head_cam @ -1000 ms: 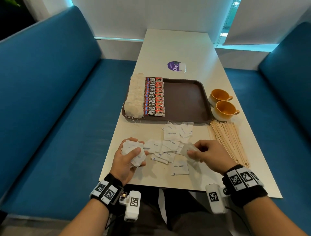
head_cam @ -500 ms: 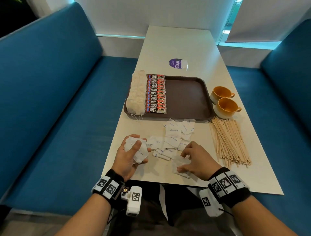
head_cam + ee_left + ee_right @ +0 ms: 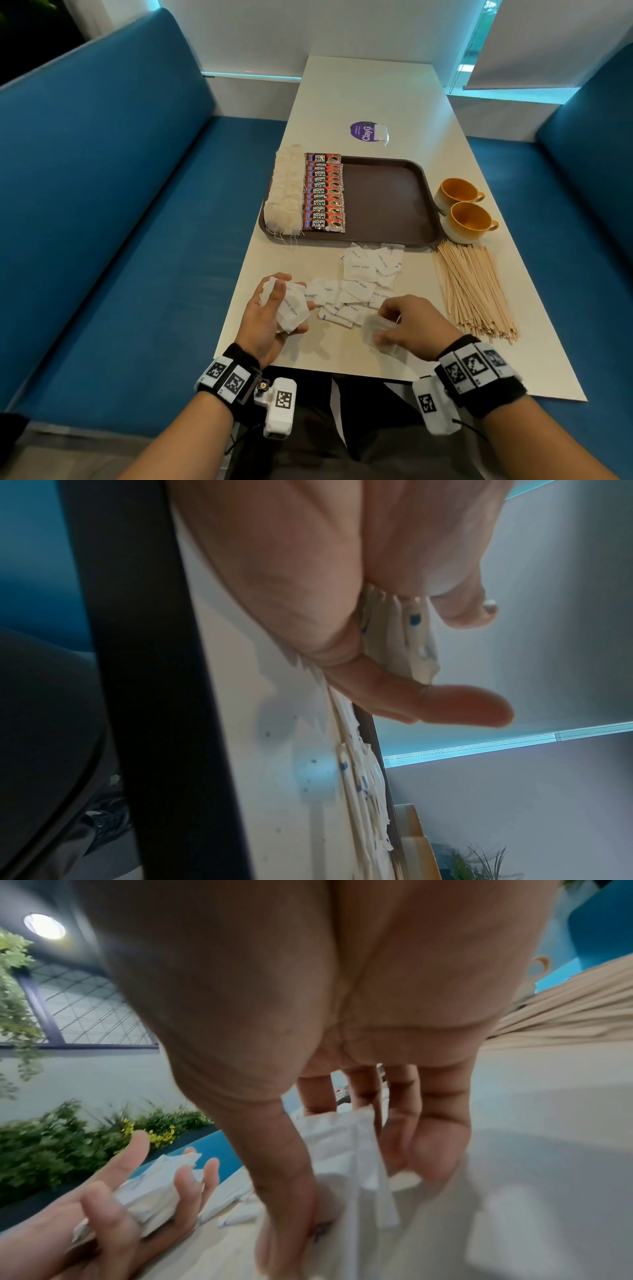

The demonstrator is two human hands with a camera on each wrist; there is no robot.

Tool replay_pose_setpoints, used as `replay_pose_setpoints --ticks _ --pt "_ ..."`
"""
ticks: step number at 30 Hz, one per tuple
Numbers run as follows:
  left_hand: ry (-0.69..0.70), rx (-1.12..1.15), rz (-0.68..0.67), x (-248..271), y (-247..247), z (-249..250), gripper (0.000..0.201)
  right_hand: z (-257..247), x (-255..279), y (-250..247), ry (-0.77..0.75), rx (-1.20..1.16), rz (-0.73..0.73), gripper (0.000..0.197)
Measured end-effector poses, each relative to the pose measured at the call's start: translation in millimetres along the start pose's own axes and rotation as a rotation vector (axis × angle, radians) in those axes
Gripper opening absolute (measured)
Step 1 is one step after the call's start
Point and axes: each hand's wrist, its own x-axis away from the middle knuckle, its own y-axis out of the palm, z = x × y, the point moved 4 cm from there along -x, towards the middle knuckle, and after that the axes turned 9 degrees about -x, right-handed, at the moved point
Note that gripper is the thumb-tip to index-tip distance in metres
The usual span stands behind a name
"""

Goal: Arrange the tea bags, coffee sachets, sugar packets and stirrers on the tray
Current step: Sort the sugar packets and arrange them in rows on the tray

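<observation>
The left hand [image 3: 274, 313] grips a stack of sugar packets [image 3: 291, 308] just short of the tray [image 3: 387, 202]; the right hand [image 3: 409, 329] pinches one packet [image 3: 375, 325] off the tabletop [image 3: 363, 92]. Light, limp and slippery, they look best taken by the edges.

You're sitting in a café-style booth: blue padded benches [image 3: 113, 205] flank a long pale worktop [image 3: 370, 92] ahead of your hands, which carries a brown serving tray [image 3: 387, 202], two yellow cups [image 3: 462, 209], and planted greenery [image 3: 61, 1139] outside the window.
</observation>
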Motion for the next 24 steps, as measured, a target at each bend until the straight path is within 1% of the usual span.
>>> replay_pose_setpoints --ticks 3,5,7,9,10,13,15,19,20,21,24 --pt "-0.012 -0.004 0.010 -1 1 0 0.038 -14 1 -18 -0.043 -0.215 0.043 0.021" --pt "-0.013 0.021 0.010 -3 1 -1 0.040 -33 -1 -22 -0.116 -0.457 0.074 0.020" --pt "-0.034 0.047 0.014 -3 2 -2 0.046 -59 -8 -18 -0.170 -0.690 0.077 0.017" --pt "-0.064 0.073 0.024 -5 3 -5 0.058 -82 -21 -6 -0.201 -0.766 0.043 0.018" --pt "-0.081 0.084 0.030 -5 3 -7 0.065 -90 -29 4 -0.194 -0.759 0.009 0.021" --pt "-0.116 0.122 0.005 -6 2 -11 0.084 -103 -45 33 -0.096 -0.736 -0.101 0.031" --pt "-0.125 0.125 0.010 -4 1 -10 0.087 -108 -51 44 -0.093 -0.677 -0.094 0.034" --pt "-0.129 0.115 0.032 -3 0 -8 0.065 -115 -53 45 -0.185 -0.476 0.038 0.047" --pt "-0.131 0.120 0.031 -4 -2 -10 0.066 -116 -54 44 -0.215 -0.442 0.044 0.051" --pt "-0.136 0.136 0.030 -6 -5 -12 0.072 -117 -55 44 -0.246 -0.437 0.037 0.053" --pt "-0.155 0.172 0.028 -11 -10 -15 0.095 -119 -57 44 -0.325 -0.418 -0.001 0.055"
